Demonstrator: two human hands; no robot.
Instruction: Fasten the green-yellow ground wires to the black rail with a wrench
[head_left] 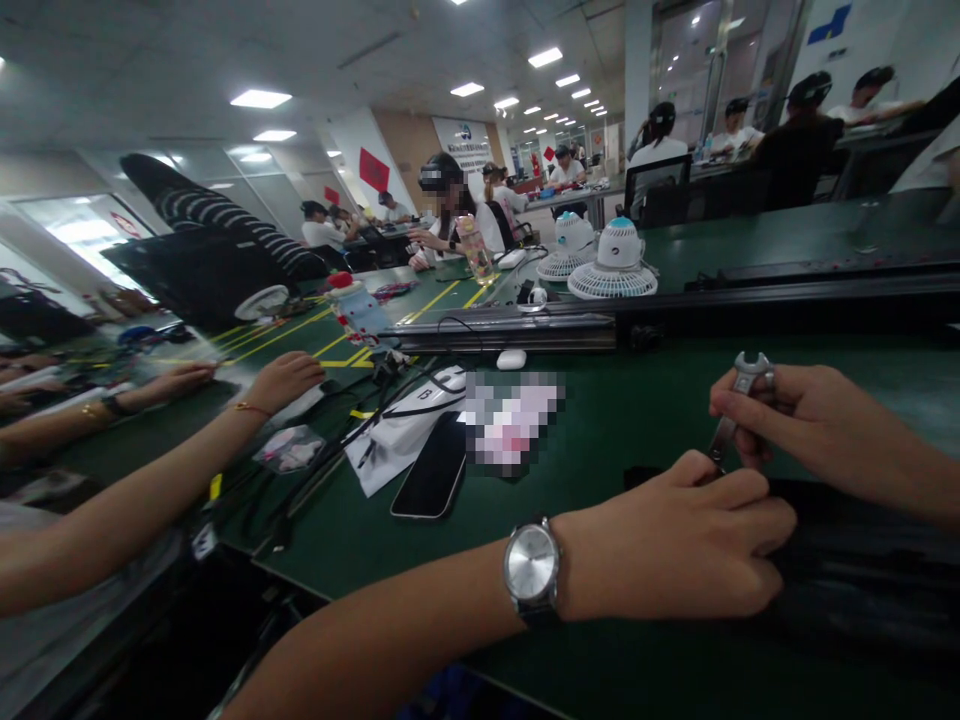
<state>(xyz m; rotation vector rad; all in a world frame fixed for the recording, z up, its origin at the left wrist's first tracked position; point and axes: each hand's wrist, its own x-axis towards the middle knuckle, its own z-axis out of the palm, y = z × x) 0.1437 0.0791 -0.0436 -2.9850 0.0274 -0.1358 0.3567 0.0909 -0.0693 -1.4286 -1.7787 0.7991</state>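
A silver open-end wrench (726,425) stands tilted between my two hands above the green table. My right hand (817,425) is closed around its upper part, with the forked jaw poking out past the thumb. At the lower end, the fingers of my left hand (675,545) pinch the shaft; that tip is hidden behind the knuckles. On my left wrist sits a watch (532,563) with a silver dial. Beneath my hands and to the right lies a black bag-like item (847,570), dark and hard to make out.
A black phone (430,470), white papers (375,465), cables and an earbud case (511,359) lie left of my hands. Metal rails (510,335) cross the table behind, with two white fans (613,262) beyond. A neighbour's arm (172,460) reaches in at left.
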